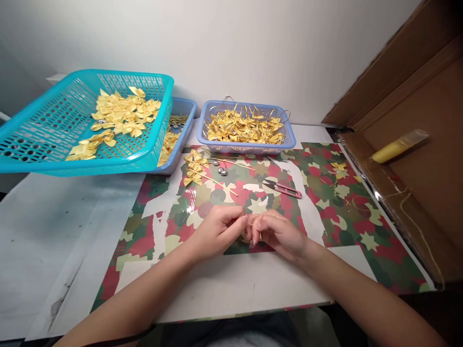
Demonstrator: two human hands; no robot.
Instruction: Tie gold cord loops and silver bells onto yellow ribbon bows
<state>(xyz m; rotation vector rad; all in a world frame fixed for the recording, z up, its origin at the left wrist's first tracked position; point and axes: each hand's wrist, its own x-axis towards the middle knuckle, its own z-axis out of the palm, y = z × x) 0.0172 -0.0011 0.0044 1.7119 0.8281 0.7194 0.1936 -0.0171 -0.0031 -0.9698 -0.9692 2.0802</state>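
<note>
My left hand [226,229] and my right hand [278,233] meet over the patterned sheet, fingertips touching. Both are closed in a pinch. A short bit of thin gold cord [261,235] shows at my right fingers; whatever the left fingertips hold is hidden. Just beyond my hands lie yellow ribbon bows [194,166] in a small pile, with straight lengths of gold cord [219,181] beside them. Several small silver bells [222,171] rest next to the pile. A pair of pink-handled thread snips [282,188] lies beyond my right hand.
A turquoise basket [159,149] of yellow bows stands at left, partly over a blue basket [186,130]. Another blue basket [249,146], full of corded bows, stands against the wall. Cardboard [408,106] borders the right side, near a loose bow [338,166] and a yellow tube [398,147].
</note>
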